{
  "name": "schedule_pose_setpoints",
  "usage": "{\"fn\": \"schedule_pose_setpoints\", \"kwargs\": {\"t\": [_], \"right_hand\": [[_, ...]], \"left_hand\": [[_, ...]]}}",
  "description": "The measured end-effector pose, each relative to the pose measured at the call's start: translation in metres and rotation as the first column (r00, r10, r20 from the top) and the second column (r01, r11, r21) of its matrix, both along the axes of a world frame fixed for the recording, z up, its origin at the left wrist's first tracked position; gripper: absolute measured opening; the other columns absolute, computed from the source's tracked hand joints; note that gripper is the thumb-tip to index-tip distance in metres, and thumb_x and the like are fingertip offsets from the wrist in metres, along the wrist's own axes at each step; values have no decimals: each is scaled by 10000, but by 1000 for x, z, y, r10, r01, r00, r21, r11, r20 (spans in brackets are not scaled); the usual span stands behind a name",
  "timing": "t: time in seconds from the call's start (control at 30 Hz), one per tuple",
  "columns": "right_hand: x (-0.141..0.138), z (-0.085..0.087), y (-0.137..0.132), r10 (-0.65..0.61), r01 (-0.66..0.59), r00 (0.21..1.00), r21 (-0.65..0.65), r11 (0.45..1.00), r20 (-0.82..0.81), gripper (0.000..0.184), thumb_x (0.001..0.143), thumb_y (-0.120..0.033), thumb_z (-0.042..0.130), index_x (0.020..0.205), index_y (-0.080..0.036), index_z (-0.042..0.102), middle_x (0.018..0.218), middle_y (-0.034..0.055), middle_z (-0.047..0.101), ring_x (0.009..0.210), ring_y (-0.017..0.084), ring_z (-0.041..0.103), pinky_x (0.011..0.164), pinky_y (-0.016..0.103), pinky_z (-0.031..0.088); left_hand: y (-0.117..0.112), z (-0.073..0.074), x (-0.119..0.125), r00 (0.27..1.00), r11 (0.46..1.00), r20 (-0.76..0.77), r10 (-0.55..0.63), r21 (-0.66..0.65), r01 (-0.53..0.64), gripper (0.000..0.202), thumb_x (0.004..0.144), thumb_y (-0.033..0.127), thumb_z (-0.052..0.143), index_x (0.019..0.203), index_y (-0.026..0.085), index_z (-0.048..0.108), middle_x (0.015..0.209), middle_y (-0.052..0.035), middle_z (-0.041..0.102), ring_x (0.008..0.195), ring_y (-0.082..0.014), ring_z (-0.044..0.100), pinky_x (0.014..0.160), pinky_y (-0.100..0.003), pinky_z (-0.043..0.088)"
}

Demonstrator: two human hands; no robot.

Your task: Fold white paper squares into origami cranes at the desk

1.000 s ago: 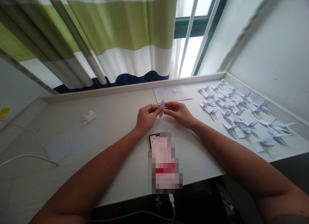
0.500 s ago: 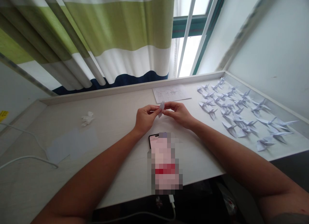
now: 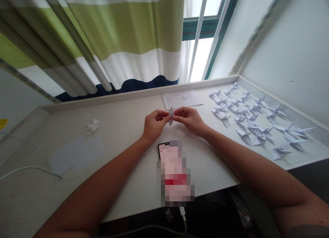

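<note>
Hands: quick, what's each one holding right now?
Left hand: closed, pinching the folded origami paper.
Right hand: closed, pinching the same folded origami paper.

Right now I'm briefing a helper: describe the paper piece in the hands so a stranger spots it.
Over the white desk under the striped curtain, the left hand and right hand meet just beyond the phone. Pinched between them is the small folded paper, the only piece held up; the paper cranes sit at the right.
</note>
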State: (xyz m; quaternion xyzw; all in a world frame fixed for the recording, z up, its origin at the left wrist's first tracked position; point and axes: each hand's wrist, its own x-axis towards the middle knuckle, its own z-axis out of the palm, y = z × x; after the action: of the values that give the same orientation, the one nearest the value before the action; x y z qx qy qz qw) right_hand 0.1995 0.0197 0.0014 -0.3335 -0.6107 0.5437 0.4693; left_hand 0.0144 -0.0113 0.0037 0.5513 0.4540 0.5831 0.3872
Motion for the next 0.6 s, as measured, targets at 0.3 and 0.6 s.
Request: {"fn": "schedule_pose_setpoints", "kwargs": {"t": [0.3,0.6], "right_hand": [[0,0,1,-35,33,997,33,999,67,408,723,-567,922,846,-197,800,887,58,799,812,196,707,817,387,566],[-5,-5,3,-54,55,998,19,998,-43,410,673,-496,967,849,-223,717,901,35,779,864,196,717,883,414,593]], "left_hand": [[3,-5,-1,997,998,79,-9,-59,14,309,700,403,941,849,167,808,915,-75,816,865,-203,747,868,-361,601],[6,-9,0,990,991,138,-37,-123,54,354,707,411,936,879,161,755,910,-66,799,851,-185,735,872,-348,583]]}}
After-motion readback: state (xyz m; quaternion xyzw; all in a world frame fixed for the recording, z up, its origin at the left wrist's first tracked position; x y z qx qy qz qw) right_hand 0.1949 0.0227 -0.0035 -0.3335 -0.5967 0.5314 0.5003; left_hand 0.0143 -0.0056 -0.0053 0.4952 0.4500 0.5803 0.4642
